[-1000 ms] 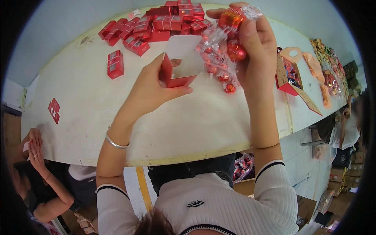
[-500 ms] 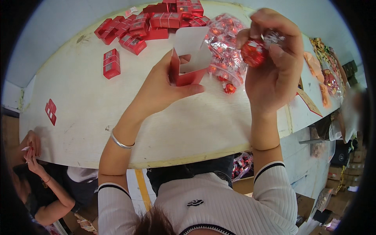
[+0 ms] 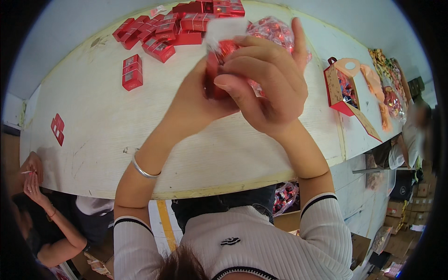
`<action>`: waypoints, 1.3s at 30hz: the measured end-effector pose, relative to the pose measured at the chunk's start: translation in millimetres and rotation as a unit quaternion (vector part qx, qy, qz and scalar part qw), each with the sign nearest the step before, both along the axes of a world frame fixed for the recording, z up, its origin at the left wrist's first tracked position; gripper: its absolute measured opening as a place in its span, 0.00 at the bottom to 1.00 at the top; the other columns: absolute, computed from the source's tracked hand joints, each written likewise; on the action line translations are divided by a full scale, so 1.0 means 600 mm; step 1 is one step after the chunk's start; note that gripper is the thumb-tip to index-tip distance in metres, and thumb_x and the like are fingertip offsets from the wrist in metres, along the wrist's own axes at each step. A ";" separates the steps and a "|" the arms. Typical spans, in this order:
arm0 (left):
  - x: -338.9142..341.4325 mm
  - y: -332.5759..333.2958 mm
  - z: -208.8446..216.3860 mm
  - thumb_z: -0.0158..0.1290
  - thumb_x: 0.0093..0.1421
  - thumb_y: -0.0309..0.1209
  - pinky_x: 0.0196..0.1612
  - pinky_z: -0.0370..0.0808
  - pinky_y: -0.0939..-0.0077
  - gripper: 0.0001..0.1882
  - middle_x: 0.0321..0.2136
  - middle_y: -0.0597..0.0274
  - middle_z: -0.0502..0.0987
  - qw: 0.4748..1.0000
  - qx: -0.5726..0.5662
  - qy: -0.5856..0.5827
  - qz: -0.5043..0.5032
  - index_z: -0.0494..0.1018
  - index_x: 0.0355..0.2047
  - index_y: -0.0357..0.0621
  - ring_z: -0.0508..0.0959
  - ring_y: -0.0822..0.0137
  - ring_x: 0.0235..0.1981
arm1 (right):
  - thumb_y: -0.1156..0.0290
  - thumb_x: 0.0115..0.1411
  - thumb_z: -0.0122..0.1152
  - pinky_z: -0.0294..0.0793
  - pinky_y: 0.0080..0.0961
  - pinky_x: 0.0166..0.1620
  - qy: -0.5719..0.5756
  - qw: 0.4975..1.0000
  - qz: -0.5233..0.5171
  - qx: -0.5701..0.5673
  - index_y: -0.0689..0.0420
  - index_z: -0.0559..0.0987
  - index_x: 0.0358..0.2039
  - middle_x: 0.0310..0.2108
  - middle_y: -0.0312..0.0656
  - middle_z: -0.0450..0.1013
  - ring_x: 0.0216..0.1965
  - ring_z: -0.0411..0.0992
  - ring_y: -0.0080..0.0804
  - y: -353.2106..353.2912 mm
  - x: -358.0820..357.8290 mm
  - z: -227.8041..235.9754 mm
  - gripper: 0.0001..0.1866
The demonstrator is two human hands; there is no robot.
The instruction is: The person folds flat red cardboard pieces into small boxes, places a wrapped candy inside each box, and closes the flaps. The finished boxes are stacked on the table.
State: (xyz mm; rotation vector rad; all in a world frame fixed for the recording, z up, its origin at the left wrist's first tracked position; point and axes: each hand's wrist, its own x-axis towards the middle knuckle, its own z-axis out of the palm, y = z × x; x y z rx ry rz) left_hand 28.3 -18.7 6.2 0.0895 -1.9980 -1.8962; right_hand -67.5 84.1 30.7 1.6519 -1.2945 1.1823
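Note:
My left hand (image 3: pixel 189 105) is closed round a small red carton (image 3: pixel 212 72), whose white inner flap (image 3: pixel 228 28) stands up at the far side. At the carton's mouth sits a round candy in red foil with clear wrapper ends (image 3: pixel 227 48). My right hand (image 3: pixel 275 77) reaches over from the right, its curled fingers on the candy and the index finger raised. These fingers hide much of the carton's opening. Behind my right hand lies a clear bag of red-wrapped candies (image 3: pixel 273 30), partly covered.
Several filled red cartons (image 3: pixel 175 30) are heaped at the back; one carton (image 3: pixel 132 73) stands apart. A flat red carton piece (image 3: pixel 57 129) lies at left, near another person's hands (image 3: pixel 32 179). An opened red gift box (image 3: pixel 343 88) with wrapped candies is at right.
My right hand has moved left and down with the candy, from above the bag to the carton's mouth. My left hand keeps the carton in about the same place.

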 end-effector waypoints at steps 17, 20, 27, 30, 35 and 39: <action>-0.011 -0.029 -0.021 0.66 0.41 0.33 0.35 0.72 0.79 0.35 0.33 0.61 0.72 0.993 -0.096 0.035 0.065 0.60 0.48 0.39 0.73 0.70 0.31 | 0.75 0.54 0.51 0.56 0.32 0.54 -0.252 0.964 0.067 0.043 0.59 0.73 0.39 0.36 0.39 0.70 0.38 0.70 0.29 0.017 -0.028 0.022 0.11; -0.015 -0.033 -0.019 0.66 0.41 0.38 0.37 0.74 0.75 0.46 0.38 0.54 0.72 0.985 -0.099 0.110 0.090 0.50 0.55 0.42 0.75 0.64 0.36 | 0.64 0.57 0.51 0.59 0.25 0.51 -0.557 0.776 0.278 0.098 0.56 0.72 0.42 0.42 0.40 0.69 0.44 0.67 0.29 -0.008 -0.032 -0.001 0.14; -0.013 -0.017 -0.014 0.62 0.40 0.47 0.35 0.76 0.75 0.51 0.40 0.50 0.70 0.942 -0.131 0.270 0.152 0.43 0.56 0.45 0.75 0.62 0.38 | 0.62 0.58 0.47 0.64 0.29 0.49 -0.691 0.553 0.447 0.130 0.57 0.67 0.45 0.42 0.39 0.69 0.46 0.66 0.28 -0.028 -0.011 -0.022 0.17; -0.011 -0.022 -0.021 0.61 0.42 0.46 0.32 0.74 0.75 0.38 0.38 0.53 0.69 0.910 -0.248 0.278 0.183 0.56 0.48 0.43 0.74 0.63 0.36 | 0.68 0.56 0.50 0.65 0.27 0.47 -0.699 0.564 0.428 0.103 0.57 0.68 0.43 0.39 0.39 0.70 0.44 0.66 0.27 -0.026 0.002 -0.011 0.14; -0.005 -0.027 -0.007 0.58 0.48 0.43 0.31 0.72 0.73 0.23 0.36 0.56 0.68 0.898 -0.363 0.184 0.170 0.67 0.38 0.43 0.72 0.58 0.33 | 0.74 0.54 0.45 0.66 0.28 0.46 -0.696 0.576 0.421 0.075 0.60 0.71 0.39 0.39 0.41 0.70 0.44 0.67 0.30 -0.019 -0.003 -0.014 0.12; -0.004 -0.033 -0.009 0.57 0.51 0.37 0.28 0.71 0.77 0.18 0.35 0.60 0.68 0.902 -0.340 0.203 0.173 0.65 0.36 0.43 0.71 0.65 0.31 | 0.74 0.56 0.43 0.66 0.29 0.48 -0.660 0.579 0.472 0.081 0.62 0.75 0.35 0.40 0.43 0.71 0.44 0.67 0.33 -0.024 -0.006 -0.019 0.11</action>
